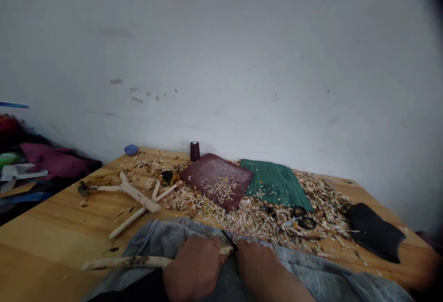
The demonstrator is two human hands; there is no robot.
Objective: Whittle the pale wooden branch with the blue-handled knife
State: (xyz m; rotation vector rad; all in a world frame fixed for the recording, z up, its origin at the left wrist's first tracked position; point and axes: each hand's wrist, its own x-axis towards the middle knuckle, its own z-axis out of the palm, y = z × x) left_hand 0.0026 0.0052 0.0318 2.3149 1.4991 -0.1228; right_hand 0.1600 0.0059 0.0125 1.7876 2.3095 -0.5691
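Note:
My left hand (195, 267) is closed around a peeled wooden stick (134, 261), whose long end sticks out to the left over a grey cloth (152, 242). The stick's other end shows pale between my two hands. Close beside it, my right hand (261, 267) is closed on a thin black blade-like tool (228, 239) that lies across the stick's end. Its handle is hidden in my fist. Both hands are low over the cloth at the table's near edge.
Wood shavings (256, 221) cover much of the wooden table (34, 242). Around them are a peeled forked branch (133, 193), a maroon sheet (214, 177), a green sheet (277, 182), scissors (301, 219), a dark thread spool (194, 151) and a black curved piece (374, 232). A wall (242, 85) stands behind.

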